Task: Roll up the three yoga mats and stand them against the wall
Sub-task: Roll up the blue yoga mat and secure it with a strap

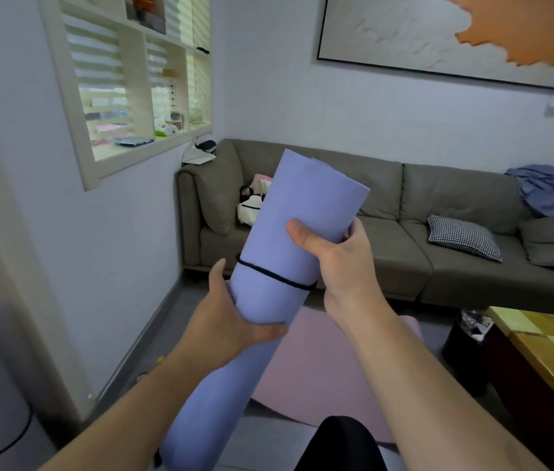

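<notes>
A rolled-up lavender yoga mat (289, 232) is lifted off the floor, tilted with its top end toward the sofa. A thin black band (275, 275) circles it near the middle. My left hand (234, 314) grips the roll from below, just under the band. My right hand (340, 263) grips it above the band, thumb across the front. A pink yoga mat (323, 362) lies flat on the floor beneath my arms. No third mat is in view.
A grey sofa (387, 253) with a checked cushion (464, 236) and clothes stands along the far wall. The left wall (126, 239) has a shelf window. A wooden table (547, 351) and a dark bin (469, 338) are at the right.
</notes>
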`<state>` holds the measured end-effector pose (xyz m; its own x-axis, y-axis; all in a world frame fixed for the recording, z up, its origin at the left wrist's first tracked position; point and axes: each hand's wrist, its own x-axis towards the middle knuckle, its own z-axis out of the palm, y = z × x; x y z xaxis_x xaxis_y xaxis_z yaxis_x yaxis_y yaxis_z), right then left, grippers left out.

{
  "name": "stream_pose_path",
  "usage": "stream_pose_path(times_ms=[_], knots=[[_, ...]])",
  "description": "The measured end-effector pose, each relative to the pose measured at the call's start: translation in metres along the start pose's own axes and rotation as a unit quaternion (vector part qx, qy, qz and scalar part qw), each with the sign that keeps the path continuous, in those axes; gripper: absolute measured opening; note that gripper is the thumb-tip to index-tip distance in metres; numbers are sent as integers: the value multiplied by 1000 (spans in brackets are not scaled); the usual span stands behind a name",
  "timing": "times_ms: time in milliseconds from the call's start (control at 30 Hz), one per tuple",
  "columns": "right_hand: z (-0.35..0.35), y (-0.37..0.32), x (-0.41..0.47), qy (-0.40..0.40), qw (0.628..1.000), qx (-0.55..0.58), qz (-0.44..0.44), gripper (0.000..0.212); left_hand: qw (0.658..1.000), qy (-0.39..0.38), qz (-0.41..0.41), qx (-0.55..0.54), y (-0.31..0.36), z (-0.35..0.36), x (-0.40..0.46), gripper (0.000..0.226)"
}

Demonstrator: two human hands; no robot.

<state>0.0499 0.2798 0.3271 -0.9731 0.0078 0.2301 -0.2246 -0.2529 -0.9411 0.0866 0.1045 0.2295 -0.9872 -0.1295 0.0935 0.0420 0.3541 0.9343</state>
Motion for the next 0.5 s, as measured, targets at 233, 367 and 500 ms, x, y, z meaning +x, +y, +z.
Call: stream_pose_path(times_ms=[233,367,500], knots=[[-20,31,5,28,986,-64,150,30,999,42,14,-24,3,-15,11,117],[-11,29,-2,-15,976,-100,191,41,998,27,24,-42,3,-9,13,104],[-14,15,5,-33,975,-117,185,38,999,21,39,-28,2,-8,11,103]])
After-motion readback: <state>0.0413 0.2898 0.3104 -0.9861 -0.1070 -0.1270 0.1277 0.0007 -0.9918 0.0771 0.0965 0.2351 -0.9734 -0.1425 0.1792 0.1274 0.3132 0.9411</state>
